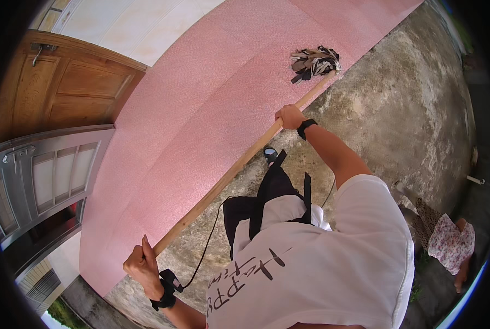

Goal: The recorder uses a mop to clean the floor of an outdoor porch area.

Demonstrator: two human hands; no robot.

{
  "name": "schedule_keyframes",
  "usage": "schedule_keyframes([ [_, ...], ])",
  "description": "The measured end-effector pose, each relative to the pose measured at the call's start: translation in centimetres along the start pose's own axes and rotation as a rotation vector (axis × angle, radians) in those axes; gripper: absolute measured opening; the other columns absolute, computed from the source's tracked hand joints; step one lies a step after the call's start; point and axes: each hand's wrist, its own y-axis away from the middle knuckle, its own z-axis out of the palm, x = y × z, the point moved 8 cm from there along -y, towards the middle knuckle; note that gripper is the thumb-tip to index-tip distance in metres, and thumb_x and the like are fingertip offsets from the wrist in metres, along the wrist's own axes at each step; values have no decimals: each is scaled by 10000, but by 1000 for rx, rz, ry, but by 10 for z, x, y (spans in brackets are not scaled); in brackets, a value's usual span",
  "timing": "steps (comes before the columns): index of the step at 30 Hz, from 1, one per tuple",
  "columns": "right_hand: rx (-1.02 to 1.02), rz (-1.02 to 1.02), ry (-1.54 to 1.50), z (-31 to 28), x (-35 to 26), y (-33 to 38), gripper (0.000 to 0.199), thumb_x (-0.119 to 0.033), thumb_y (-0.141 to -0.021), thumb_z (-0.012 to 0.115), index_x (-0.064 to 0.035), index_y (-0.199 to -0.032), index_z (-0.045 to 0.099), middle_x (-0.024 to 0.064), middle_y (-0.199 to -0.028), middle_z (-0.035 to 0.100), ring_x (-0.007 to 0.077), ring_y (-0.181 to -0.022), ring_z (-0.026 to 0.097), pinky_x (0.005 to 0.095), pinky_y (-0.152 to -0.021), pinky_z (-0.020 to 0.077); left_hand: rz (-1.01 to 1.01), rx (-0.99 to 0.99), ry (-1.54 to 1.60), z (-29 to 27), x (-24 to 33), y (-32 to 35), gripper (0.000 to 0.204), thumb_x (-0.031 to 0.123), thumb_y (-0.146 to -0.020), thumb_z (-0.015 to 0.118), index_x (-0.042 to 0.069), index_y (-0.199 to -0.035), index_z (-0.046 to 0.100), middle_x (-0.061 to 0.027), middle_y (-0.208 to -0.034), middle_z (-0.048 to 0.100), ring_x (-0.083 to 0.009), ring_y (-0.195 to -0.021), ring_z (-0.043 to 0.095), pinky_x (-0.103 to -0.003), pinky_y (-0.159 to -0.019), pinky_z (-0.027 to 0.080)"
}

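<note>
The person holds a long mop with both hands, and it runs diagonally across the view from lower left to upper right. Its wooden handle (228, 175) is a plain, pale brown pole, straight and unpainted. The left hand (142, 267) grips the near end of the pole at the lower left, fingers (145, 245) closed around it, with one finger lying along the wood. The right hand (290, 116) grips the pole much farther up, near the mop end, fingers wrapped tight about it.

The mop head (314, 62) is a bundle of flat cloth strips in grey, black and off-white, splayed out loosely at the far tip of the pole. It rests against the pink wall (201, 109), close to where the wall meets the ground. The wall has a fine, grainy texture and an even pink colour.

Each wrist carries a black band: a black wristband (305, 127) on the right, and a black wrist device (167, 290) on the left, from which a thin black cable (209, 241) leads up toward the person's body. The person wears a white T-shirt (321, 257) with dark print on the front and black trousers (272, 189).

The ground is rough concrete (409, 98), mottled grey and brown. To the left stand a brown wooden door (64, 88) and a grey metal door (42, 175) with panes. At the lower right another person in floral clothing (448, 241) is partly in view.
</note>
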Motion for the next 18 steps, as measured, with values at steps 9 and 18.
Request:
schedule_keyframes([
  [9, -40, -364, -136, 82, -251, 55, 116, -198, -613, 568, -140, -701, 616, 76, -600, 572, 263, -619, 567, 391, -668, 394, -388, -66, -349, -117, -152, 219, 391, 137, -855, 508, 9, -501, 404, -80, -403, 281, -161, -324, 245, -329, -345, 196],
  [18, -101, -778, -243, 139, -506, 134, 34, -102, -592, 624, -92, -616, 602, 83, -521, 516, 278, -537, 525, 399, -603, 390, -784, -41, -646, -262, -157, 447, 391, 282, -833, 522, 69, -506, 485, -124, -459, 456, -263, -374, 404, -379, -376, 321],
])
